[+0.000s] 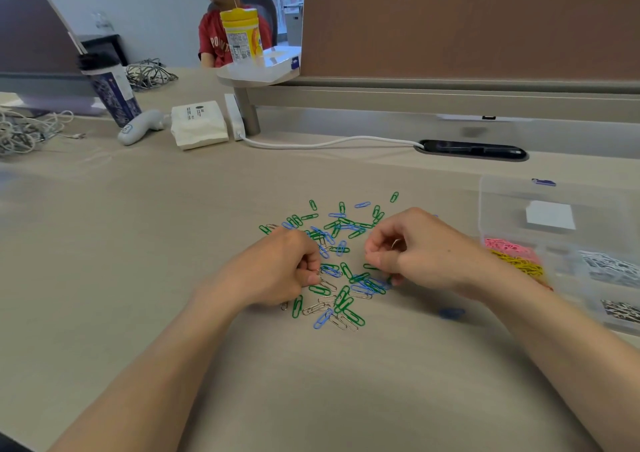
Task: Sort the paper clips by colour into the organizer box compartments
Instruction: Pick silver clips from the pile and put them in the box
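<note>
A loose pile of green, blue and silver paper clips point(337, 271) lies on the beige desk in front of me. My left hand point(280, 268) rests on the pile's left side, fingers curled on a silver clip. My right hand point(419, 247) hovers over the pile's right side, fingers closed around silver clips. The clear organizer box point(554, 216) stands at the right. Its compartments hold pink clips point(509, 245), yellow clips point(519, 263), white clips point(609, 266) and, nearest me, black-and-white striped clips point(620, 309).
One blue clip point(450, 313) lies apart near my right forearm. At the back are a white cable point(329, 143), a tissue pack point(199, 124), a patterned cup point(110, 91) and a brown partition point(467, 22). A person sits beyond the desk.
</note>
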Demonstrator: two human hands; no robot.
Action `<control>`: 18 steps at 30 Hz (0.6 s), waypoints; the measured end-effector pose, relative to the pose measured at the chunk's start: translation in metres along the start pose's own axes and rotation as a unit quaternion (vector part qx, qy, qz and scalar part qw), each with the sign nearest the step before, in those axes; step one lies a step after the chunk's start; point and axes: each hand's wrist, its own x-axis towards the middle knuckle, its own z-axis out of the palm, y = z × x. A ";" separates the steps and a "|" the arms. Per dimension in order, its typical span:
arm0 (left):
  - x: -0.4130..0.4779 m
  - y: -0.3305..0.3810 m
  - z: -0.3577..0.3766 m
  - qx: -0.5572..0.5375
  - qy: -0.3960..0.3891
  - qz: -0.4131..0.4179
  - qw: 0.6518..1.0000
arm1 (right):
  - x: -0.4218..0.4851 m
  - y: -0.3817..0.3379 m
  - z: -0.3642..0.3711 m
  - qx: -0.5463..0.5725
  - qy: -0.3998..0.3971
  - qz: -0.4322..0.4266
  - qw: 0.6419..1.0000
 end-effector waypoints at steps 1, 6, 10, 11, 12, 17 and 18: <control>0.000 0.000 0.000 0.000 0.003 0.002 1.000 | 0.000 0.000 0.004 0.074 0.005 0.020 0.997; -0.004 0.005 -0.010 -0.049 0.081 0.011 0.995 | 0.005 0.003 0.014 0.354 0.020 0.130 0.926; -0.006 0.023 -0.009 -0.183 0.179 0.083 0.963 | 0.008 -0.003 0.023 0.503 -0.013 0.202 0.840; -0.005 0.029 -0.006 -0.200 0.188 0.095 0.957 | 0.008 -0.005 0.026 0.537 -0.027 0.213 0.816; -0.004 0.034 -0.002 -0.205 0.189 0.104 0.955 | 0.008 -0.007 0.029 0.566 -0.040 0.219 0.794; 0.003 0.028 -0.002 -0.193 0.248 0.117 0.942 | 0.011 -0.001 0.031 0.574 -0.041 0.255 0.777; 0.004 0.020 -0.004 -0.175 0.234 0.111 0.950 | 0.011 0.001 0.029 0.568 -0.040 0.262 0.779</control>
